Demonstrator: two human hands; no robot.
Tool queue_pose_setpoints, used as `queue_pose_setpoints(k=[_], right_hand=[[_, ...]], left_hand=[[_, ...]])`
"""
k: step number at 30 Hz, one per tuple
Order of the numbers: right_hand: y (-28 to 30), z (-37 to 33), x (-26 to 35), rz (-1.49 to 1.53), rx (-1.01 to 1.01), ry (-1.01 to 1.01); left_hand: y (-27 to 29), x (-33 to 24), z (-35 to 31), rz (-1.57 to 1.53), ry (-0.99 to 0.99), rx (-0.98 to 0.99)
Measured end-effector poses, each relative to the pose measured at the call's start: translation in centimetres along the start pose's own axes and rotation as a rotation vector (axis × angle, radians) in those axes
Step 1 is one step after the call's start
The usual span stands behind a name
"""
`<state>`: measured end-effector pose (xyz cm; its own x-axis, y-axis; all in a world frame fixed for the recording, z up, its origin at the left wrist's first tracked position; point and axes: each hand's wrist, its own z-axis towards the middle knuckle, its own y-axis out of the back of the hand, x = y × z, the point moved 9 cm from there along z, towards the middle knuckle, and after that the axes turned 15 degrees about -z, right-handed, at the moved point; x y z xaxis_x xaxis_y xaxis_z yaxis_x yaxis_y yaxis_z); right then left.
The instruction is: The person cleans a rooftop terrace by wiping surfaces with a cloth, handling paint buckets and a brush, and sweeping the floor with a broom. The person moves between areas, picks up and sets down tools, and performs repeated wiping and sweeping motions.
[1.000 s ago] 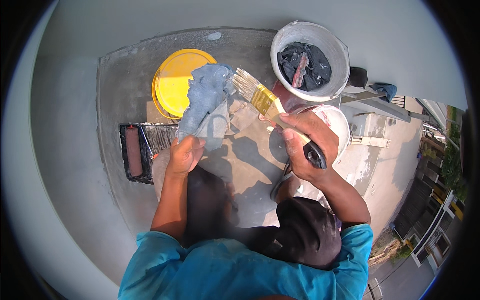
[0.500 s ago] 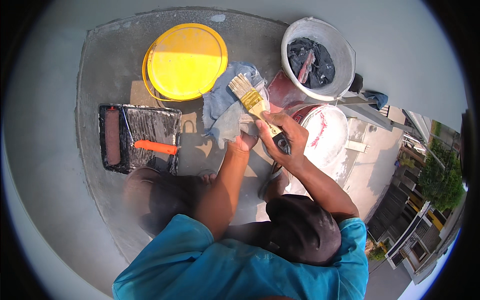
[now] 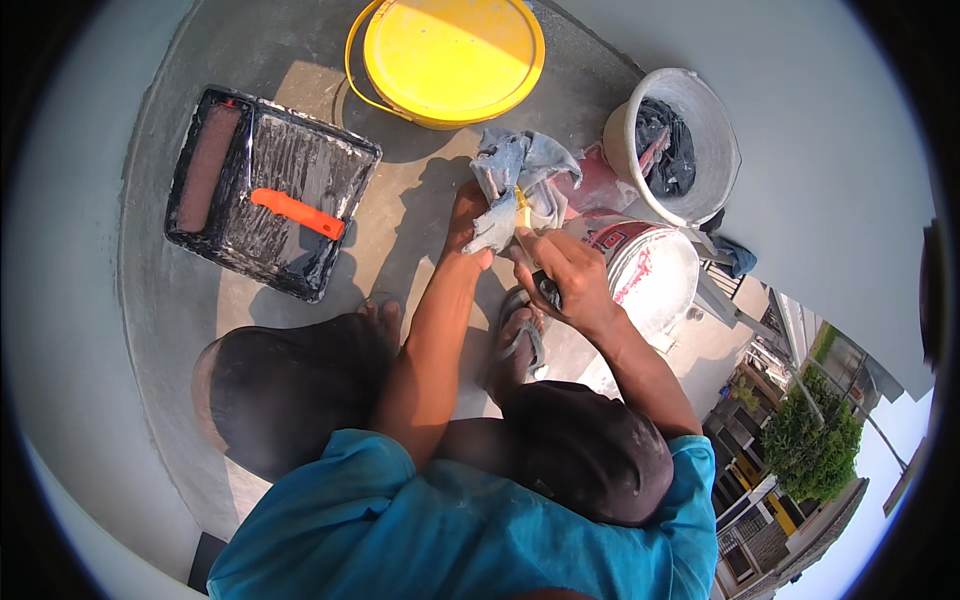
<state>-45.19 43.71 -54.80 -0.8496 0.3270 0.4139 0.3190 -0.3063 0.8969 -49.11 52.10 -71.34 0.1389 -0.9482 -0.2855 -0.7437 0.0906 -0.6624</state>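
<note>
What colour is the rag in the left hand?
The rag is greyish blue, best seen in the head view.

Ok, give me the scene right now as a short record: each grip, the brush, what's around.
Left grip: holding blue-gray rag
Right grip: holding paintbrush by its handle
Bristles: hidden by the rag
To the left: black paint tray with roller, orange-handled
Ahead: yellow lidded bucket
To the right: pale bucket holding dark crumpled material; white-topped bucket nearer
</note>
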Motion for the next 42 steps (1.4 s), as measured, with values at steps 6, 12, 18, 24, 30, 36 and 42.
queue_pose_setpoints(k=[6,12,18,24,30,36,42], right_hand=[[-3.0,-1.6,0.6,-0.061,0.222,0.193],[-3.5,-2.5,0.9,-0.130,0.164,0.207],[-2.0,-1.8,0.3,0.074,0.081,0.188],[-0.4,-2.4,-0.6,0.005,0.166,0.118],[5.8,-2.5,-1.4,0.118,0.083,0.007],[5.9,-1.8,-4.4,0.336,-0.041,-0.177],[3.1,-0.2,-0.9,-0.059,0.057,0.211]], left_hand=[[3.6,-1.7,1.7,1.020,-0.085,-0.112],[6.0,-1.1,3.8,1.166,-0.159,-0.126],[7.5,3.2,4.8,-0.041,0.112,-0.132],[-1.6,-4.6,0.2,1.109,-0.675,0.068],[4.6,-8.6,2.5,1.130,-0.636,-0.353],[8.0,0.9,3.5,-0.107,-0.013,-0.043],[7.3,3.8,1.0,-0.770,0.175,0.218]])
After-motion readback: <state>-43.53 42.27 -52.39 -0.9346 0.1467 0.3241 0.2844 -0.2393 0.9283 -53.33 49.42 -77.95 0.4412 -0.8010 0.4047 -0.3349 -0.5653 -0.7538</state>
